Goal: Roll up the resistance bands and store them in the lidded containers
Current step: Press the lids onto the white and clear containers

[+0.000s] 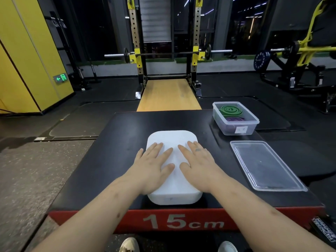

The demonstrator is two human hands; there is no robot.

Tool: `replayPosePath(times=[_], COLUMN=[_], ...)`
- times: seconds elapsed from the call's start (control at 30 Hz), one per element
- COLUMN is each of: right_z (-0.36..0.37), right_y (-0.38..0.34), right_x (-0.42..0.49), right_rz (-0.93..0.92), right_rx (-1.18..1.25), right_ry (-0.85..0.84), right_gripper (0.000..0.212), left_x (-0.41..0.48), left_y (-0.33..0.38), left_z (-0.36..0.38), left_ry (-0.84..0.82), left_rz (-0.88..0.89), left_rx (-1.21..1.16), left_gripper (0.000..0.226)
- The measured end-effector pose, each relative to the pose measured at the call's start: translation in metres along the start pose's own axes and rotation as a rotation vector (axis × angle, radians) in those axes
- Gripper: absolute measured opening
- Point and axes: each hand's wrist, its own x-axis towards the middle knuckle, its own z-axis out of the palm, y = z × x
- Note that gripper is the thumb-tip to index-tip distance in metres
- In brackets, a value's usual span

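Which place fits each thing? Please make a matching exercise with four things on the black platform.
Things:
1. white opaque rectangular container
2. clear flat plastic lid
3. green rolled resistance band
4. purple rolled resistance band

Places:
A. near end of the clear plastic tub
B. under the left hand and the right hand
C. loose on the black padded platform, right of both hands
D. far end of the clear plastic tub

Pairs: 1-B, 2-C, 3-D, 4-A

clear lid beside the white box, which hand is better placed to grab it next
Probably the right hand: the clear lid and the open container both lie on its side; the left hand would have to cross over.
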Motion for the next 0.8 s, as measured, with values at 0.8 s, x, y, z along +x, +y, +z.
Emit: replayPosePath(times=[0.8], right_z=[0.010], right_y=[-0.029], right_x=[-0.033], right_rz=[-0.029], right_rx=[-0.161], right_ry=[0.061], right_gripper=[0.087], left_x=[-0.032], left_y=[0.035], left_z=[0.009], left_ry=[0.132], left_rz=[-0.130], left_rx=[-0.008], left_gripper=[0.056])
